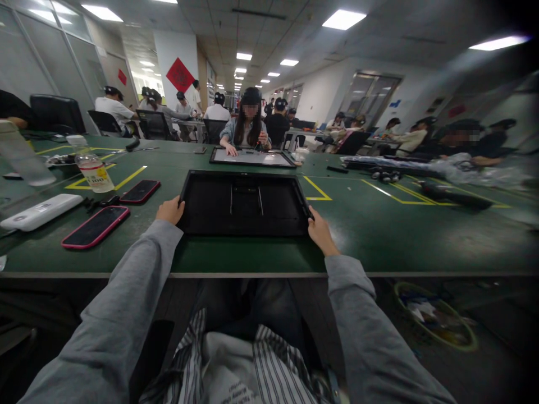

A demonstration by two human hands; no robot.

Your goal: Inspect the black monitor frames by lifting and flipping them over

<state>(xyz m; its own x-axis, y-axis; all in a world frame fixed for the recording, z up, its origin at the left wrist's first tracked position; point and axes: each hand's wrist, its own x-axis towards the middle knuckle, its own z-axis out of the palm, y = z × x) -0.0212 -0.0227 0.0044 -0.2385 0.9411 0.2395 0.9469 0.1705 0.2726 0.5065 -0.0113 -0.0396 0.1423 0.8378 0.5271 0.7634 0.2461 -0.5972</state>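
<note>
A black rectangular monitor back cover [206, 213] lies on the green table in front of me, its raised rim facing up. Near its middle is a recessed part with two thin upright metallic strips. My left hand [170, 211] grips the cover's left edge, thumb on the rim and the other fingers mostly hidden. At the right edge, my right hand [321, 230] is closed on the rim in the same way. Both forearms reach in from the table's front edge.
Left of the cover are two phones [96, 226], a white power strip [42, 212] and a labelled bottle [96, 171]. Across the table a co-worker [248, 126] handles a framed panel [252, 157]. A power drill [457, 196] lies right; a waste basket [471, 339] stands below.
</note>
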